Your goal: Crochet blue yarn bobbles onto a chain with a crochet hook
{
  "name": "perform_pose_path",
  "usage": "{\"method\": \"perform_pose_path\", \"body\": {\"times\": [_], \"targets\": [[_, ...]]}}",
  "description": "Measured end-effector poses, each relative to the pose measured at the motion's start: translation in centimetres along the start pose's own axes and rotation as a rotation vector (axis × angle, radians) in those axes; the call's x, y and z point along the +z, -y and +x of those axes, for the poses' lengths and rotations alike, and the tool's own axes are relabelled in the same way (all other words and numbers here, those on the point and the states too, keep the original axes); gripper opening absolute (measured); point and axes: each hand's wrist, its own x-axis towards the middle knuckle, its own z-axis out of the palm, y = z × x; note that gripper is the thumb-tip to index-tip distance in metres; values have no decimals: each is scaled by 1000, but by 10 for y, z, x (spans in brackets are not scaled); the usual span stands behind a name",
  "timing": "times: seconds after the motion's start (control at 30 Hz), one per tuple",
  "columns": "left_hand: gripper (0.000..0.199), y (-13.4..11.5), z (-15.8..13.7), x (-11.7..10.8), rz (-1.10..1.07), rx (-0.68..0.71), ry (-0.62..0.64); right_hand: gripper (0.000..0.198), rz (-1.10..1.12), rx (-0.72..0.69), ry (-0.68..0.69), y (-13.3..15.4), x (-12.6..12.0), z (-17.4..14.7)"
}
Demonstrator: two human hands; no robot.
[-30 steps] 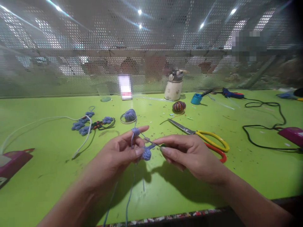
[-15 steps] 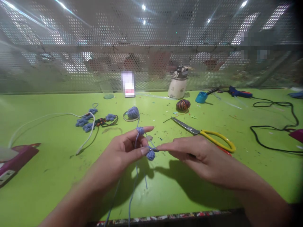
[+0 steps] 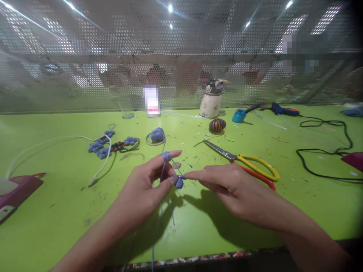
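Between the thumb and fingers of my left hand (image 3: 153, 179) is a small blue crochet piece (image 3: 179, 183). Blue yarn (image 3: 166, 156) is wound round the raised index finger of that hand, and loose strands hang below it. My right hand (image 3: 227, 187) is closed on a thin crochet hook (image 3: 181, 177), its index finger stretched along it; the tip is in the work and most of the handle is hidden. Behind the hands sits a ball of blue yarn (image 3: 157, 135), from which a strand runs to my left finger.
Scissors (image 3: 227, 154) with yellow and red handles lie right of centre, near a multicoloured yarn ball (image 3: 217, 125). Blue crochet flowers (image 3: 98, 146) and a white cable (image 3: 106, 162) are at left. A bottle (image 3: 211, 100), phone (image 3: 152, 101), blue pot (image 3: 239, 116) and glue gun (image 3: 285, 110) stand or lie farther back.
The view has shifted slightly, so the table things appear a little farther left. Both hands keep their hold, and the crochet piece has tilted a little; more of the red scissor handle shows.
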Motion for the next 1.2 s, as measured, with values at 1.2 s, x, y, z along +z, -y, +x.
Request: {"method": "perform_pose_path", "body": {"times": [1.2], "targets": [[37, -6, 5, -10, -120, -101, -120, 51, -16, -87, -248, -3, 35, 5]]}}
